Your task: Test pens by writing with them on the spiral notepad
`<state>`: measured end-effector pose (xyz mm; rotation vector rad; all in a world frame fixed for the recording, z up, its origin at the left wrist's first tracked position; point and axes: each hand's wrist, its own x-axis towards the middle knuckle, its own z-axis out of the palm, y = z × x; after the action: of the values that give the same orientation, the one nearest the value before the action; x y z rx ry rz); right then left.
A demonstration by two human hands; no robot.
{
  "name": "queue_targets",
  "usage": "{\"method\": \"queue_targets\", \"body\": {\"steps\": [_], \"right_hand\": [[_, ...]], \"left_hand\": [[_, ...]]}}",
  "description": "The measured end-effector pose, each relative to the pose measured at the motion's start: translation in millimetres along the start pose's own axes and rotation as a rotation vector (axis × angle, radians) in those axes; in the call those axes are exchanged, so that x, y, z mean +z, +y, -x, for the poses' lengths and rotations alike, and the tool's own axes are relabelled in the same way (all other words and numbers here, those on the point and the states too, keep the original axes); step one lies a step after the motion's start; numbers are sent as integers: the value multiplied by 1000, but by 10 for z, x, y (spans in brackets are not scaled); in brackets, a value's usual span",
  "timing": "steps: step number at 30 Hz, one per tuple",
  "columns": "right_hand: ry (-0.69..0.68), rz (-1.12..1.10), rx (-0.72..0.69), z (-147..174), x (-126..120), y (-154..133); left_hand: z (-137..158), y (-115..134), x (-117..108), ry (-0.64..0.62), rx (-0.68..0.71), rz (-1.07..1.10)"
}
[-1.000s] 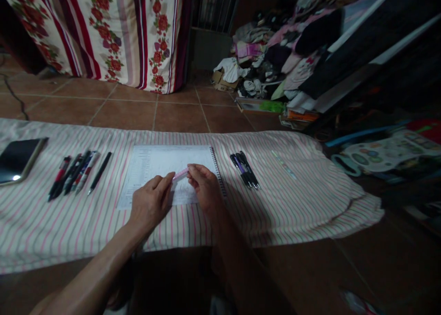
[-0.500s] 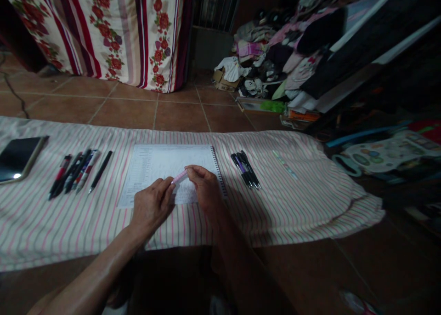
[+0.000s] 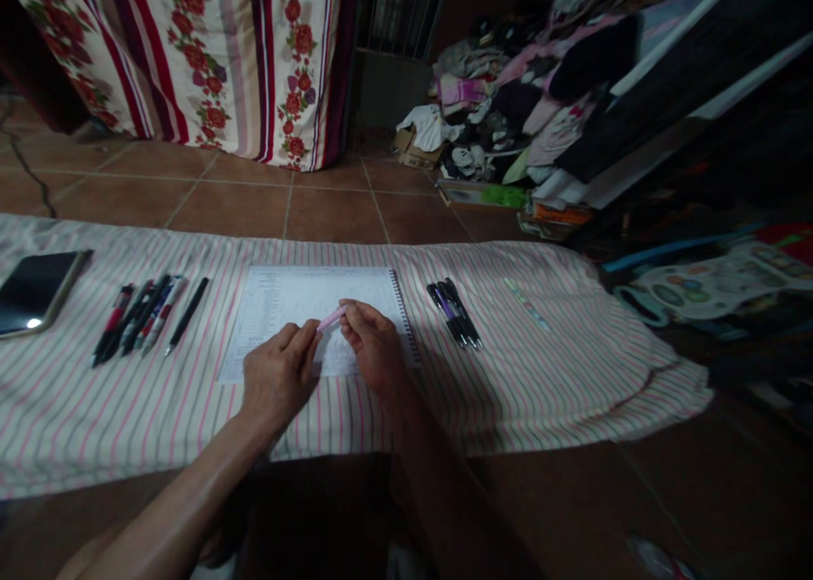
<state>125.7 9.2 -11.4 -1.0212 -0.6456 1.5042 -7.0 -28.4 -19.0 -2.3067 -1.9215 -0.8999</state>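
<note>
The person's left hand (image 3: 279, 367) has its fingers clamped on 1 end of a pink pen (image 3: 331, 318); the right hand (image 3: 376, 343) pinches the other. That pen is above 1 open spiral notebook (image 3: 318, 290) on the striped cloth (image 3: 590, 368). Right of it lie 3 pens (image 3: 454, 313), then 1 pale patterned stick (image 3: 527, 304); left, 1 black pen (image 3: 186, 316), a bunch of at least 4 pens (image 3: 152, 313), and 1 dark-screened device (image 3: 38, 284). Beyond the tiled floor (image 3: 330, 212) hangs 1 floral curtain (image 3: 241, 72).
</note>
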Motion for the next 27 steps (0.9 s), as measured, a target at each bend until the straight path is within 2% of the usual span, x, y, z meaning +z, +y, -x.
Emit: {"method": "queue_targets", "body": {"steps": [5,17,23,27], "right_hand": [[9,44,59,22,-27,-18],[45,135,-110,-39,-81,72],[10,140,-162,-15,-53,77],[-59,143,-124,3,-49,32]], "left_hand": [[31,10,33,37,9,-2],[23,86,16,-62,19,-59],[25,84,43,-54,-43,78],[27,58,60,-26,-51,91]]}}
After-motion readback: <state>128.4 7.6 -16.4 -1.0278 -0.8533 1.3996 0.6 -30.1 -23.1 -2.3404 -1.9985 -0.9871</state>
